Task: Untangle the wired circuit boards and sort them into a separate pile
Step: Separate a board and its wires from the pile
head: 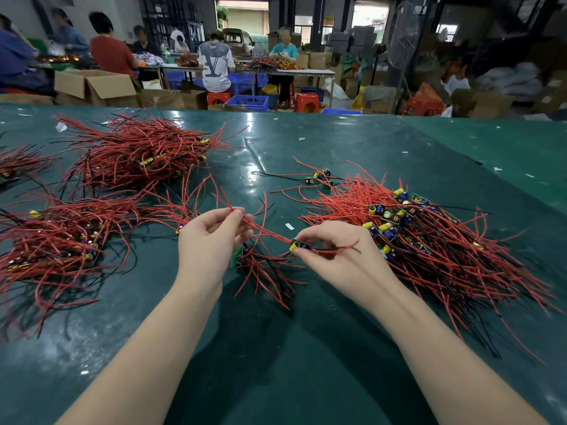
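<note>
the green table is carrying everything, with several heaps of red-wired boards spreading across it. the biggest tangle is lying toward the right edge, another heap is sitting toward the far left, and a third heap is resting by the left edge. near the middle of the front edge, a small bunch is lying under the hands. the left hand is pinching red wires between thumb and fingertips, and the right hand is pinching a small circuit board at its end. pulling while other leads are looping round the stretched wires is probably risking a snag, dragging neighbours out or straining a solder joint.
</note>
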### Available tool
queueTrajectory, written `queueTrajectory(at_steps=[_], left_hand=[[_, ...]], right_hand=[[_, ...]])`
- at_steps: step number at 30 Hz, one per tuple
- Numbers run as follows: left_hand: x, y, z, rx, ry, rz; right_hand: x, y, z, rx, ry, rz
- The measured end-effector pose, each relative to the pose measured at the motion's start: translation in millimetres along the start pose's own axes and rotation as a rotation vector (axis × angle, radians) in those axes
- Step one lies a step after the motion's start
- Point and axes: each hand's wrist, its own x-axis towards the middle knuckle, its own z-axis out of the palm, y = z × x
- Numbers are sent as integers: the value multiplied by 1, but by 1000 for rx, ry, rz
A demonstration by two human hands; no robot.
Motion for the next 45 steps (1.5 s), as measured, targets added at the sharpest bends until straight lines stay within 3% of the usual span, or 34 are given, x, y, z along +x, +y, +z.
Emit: queueTrajectory(at_steps=[16,27,39,45], left_hand=[[3,7,-1,-306,39,-198],[3,4,-4,-381,83,-189],[6,6,-7,-413,80,-188],[8,4,-11,-201,80,-138]], right_hand=[[5,6,-10,-179,31,-187],[4,6,-10,-172,64,-293],[5,8,-12,-183,41,-257],[5,9,-14,-208,82,-239]])
